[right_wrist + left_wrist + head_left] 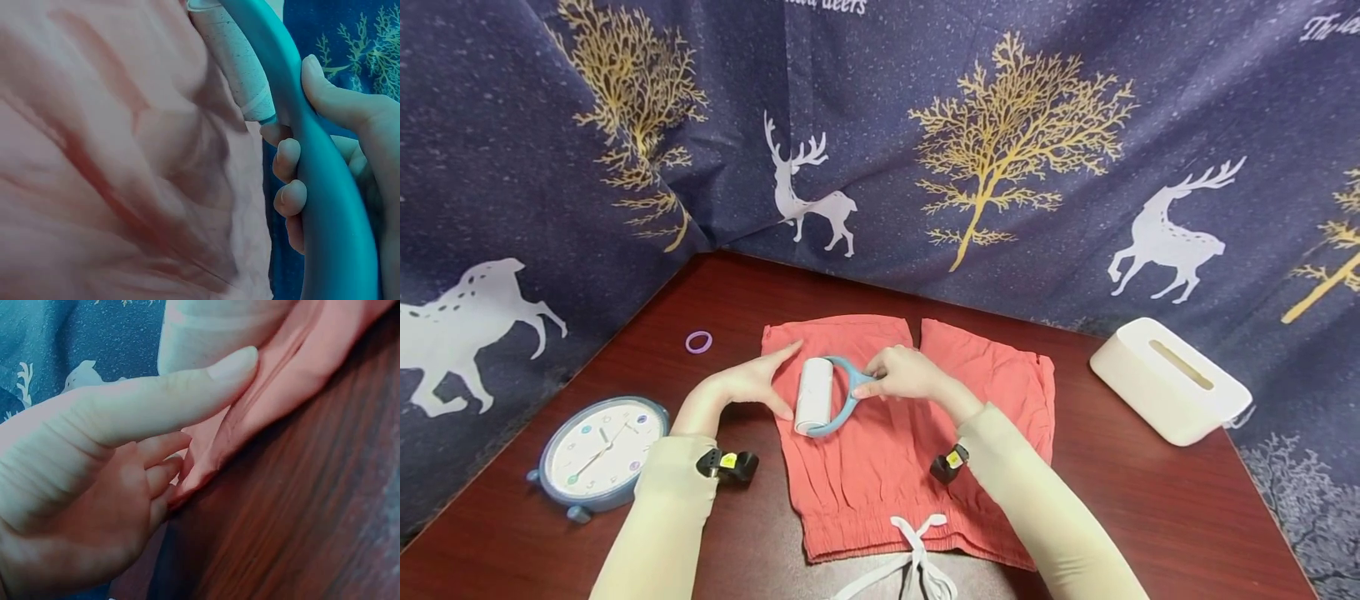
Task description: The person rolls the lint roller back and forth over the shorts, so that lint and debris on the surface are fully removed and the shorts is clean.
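Note:
A lint roller has a white paper roll (814,396) and a curved blue handle (847,410). My right hand (904,372) grips that handle; the right wrist view shows the thumb and fingers wrapped about the blue plastic (334,212). Under the roll lies a pair of coral-red shorts (857,492), spread out with the waistband and white drawstring (917,546) towards me. At the shorts' left edge my left hand (748,385) has its thumb and fingers spread apart beside the roll, holding nothing. In the left wrist view, its straight thumb (181,394) overlaps the coral fabric (300,381).
A blue-rimmed clock (602,454) lies on the brown table (737,542) by my left forearm. Farther back is a purple ring (698,342). A white tissue box (1172,383) stands at the right. A dark blue cloth with deer and trees (880,125) hangs behind the table.

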`<state>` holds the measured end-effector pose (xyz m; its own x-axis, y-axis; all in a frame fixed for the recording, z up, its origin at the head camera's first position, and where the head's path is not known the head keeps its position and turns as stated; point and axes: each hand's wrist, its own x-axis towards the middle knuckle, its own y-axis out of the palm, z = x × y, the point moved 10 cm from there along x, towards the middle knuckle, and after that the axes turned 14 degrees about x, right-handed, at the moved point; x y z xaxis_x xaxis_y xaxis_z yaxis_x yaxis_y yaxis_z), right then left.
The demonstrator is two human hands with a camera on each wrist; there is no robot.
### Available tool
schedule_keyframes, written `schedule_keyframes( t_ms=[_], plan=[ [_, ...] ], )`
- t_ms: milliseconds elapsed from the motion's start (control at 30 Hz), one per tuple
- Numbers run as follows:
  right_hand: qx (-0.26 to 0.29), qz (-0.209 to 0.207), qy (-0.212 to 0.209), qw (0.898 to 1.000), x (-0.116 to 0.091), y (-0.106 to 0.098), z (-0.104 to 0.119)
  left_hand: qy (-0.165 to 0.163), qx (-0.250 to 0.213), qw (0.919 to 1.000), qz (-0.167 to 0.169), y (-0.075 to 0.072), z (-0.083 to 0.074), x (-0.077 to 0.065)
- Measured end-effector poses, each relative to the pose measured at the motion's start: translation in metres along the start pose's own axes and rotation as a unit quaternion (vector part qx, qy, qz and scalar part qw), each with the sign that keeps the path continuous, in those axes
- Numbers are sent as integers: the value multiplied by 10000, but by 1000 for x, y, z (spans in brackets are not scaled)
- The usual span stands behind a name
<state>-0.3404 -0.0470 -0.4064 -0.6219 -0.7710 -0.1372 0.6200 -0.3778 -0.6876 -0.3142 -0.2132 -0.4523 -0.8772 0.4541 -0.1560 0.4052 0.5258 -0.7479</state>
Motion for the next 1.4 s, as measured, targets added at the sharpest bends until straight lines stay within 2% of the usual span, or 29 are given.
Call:
schedule_keyframes(
  t_ms=[300, 600, 867, 1200, 1400],
  plan=[
    [-47, 13, 146, 9999, -3, 3, -4, 70, 130, 9998, 97, 5, 3, 2],
    [346, -60, 400, 9986, -17, -1, -20, -8, 40, 9999, 145, 8, 4, 3],
    [657, -162, 359, 9971, -36, -9, -35, -21, -11, 9999, 154, 10, 3, 3],
    [686, -356, 648, 9949, -65, -23, -53, -37, -68, 9998, 162, 9, 4, 3],
    [957, -445, 901, 9903, -79, -27, -62, -85, -70, 9998, 165, 9, 5, 2]
  ],
)
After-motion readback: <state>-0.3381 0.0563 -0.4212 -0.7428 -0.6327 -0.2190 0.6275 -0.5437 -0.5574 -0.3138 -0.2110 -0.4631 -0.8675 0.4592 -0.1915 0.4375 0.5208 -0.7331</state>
